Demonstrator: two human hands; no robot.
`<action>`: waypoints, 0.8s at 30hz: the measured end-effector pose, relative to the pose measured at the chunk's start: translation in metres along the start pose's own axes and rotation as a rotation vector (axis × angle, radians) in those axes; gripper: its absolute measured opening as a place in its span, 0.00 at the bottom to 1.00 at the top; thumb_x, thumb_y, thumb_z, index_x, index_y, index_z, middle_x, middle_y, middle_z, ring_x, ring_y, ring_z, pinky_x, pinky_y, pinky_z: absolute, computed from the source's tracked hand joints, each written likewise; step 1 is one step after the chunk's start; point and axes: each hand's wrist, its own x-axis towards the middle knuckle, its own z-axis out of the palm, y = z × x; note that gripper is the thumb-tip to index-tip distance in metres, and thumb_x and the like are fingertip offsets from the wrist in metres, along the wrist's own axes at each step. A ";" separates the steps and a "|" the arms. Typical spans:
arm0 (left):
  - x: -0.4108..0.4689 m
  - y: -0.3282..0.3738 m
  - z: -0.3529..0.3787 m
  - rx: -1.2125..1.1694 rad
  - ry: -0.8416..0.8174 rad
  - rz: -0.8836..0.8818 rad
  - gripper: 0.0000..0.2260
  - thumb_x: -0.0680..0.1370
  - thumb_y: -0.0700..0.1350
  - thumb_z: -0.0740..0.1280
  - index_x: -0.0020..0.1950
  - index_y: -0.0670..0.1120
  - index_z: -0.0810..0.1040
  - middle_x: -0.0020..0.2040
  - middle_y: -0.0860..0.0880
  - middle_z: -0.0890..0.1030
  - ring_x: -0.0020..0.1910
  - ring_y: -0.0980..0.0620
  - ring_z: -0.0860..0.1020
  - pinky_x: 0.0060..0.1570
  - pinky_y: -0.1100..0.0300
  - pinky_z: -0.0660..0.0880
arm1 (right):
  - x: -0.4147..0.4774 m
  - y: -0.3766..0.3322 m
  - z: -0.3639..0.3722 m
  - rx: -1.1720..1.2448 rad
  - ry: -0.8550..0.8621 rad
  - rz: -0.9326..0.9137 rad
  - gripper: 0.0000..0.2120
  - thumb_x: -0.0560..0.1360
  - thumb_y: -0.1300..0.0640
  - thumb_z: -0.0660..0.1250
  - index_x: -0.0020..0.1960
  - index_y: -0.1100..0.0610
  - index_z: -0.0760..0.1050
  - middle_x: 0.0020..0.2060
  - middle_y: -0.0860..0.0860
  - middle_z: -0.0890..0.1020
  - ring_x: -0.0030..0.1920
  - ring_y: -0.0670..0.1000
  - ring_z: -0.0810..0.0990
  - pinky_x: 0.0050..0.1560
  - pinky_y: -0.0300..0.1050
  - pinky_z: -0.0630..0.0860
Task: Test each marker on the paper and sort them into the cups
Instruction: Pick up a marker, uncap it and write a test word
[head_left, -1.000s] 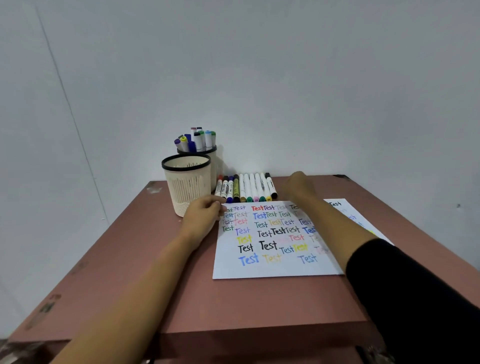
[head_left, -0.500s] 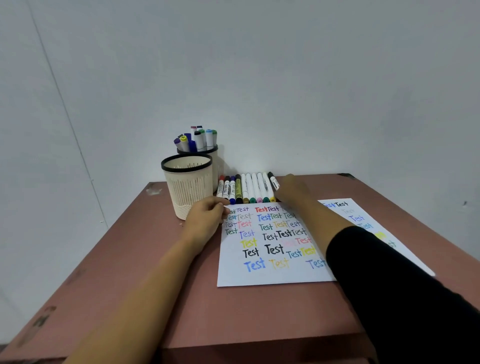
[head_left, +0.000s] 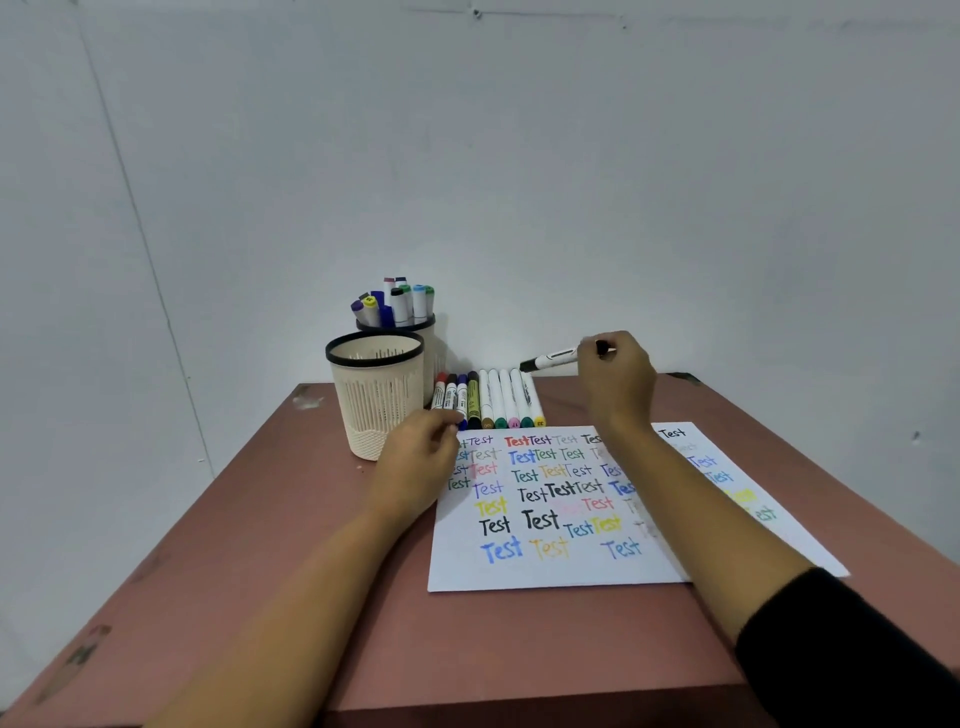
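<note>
Marker pick-up: right hand (head_left: 615, 387) has its fingers (head_left: 621, 349) wrapped round a black marker (head_left: 551, 359) in the air just above the marker row (head_left: 493, 400) on the tabletop (head_left: 291, 545), while left hand (head_left: 418, 462) rests loose, gripping nothing, on the paper (head_left: 545, 571); next, likely, uncapping and a scribble.

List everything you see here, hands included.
Cream plastic mesh cup with black rim: one, front left.
Second cream cup: one, behind it, holding upright markers, mixed colours.
Row of lying markers: about nine, mixed colours, beyond the paper.
White marker with black cap: one, held above the row.
White paper sheet: one, covered in coloured "Test" words, table middle.
Second white sheet: one, to its right.
Reddish-brown table: one.
Left hand: rests on the paper's left edge.
Right hand: grips the white marker.
</note>
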 end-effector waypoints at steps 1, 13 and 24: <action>-0.001 0.000 0.000 0.027 0.001 0.043 0.12 0.78 0.39 0.62 0.61 0.40 0.77 0.55 0.43 0.78 0.55 0.47 0.76 0.53 0.64 0.68 | -0.007 -0.004 -0.002 0.042 -0.016 -0.005 0.06 0.78 0.57 0.62 0.47 0.59 0.75 0.35 0.46 0.76 0.36 0.45 0.73 0.35 0.34 0.67; -0.009 0.004 0.000 0.167 -0.071 0.221 0.14 0.78 0.46 0.64 0.61 0.40 0.76 0.47 0.45 0.76 0.45 0.50 0.71 0.45 0.61 0.65 | -0.057 0.001 0.008 0.349 -0.156 0.233 0.17 0.79 0.52 0.61 0.36 0.61 0.71 0.26 0.54 0.67 0.28 0.51 0.63 0.31 0.46 0.62; -0.015 0.009 -0.002 0.111 -0.133 0.309 0.07 0.80 0.42 0.60 0.52 0.39 0.72 0.39 0.50 0.71 0.38 0.50 0.68 0.37 0.62 0.59 | -0.071 0.009 0.015 0.406 -0.569 0.412 0.11 0.75 0.51 0.69 0.41 0.57 0.75 0.27 0.50 0.72 0.26 0.46 0.68 0.26 0.37 0.65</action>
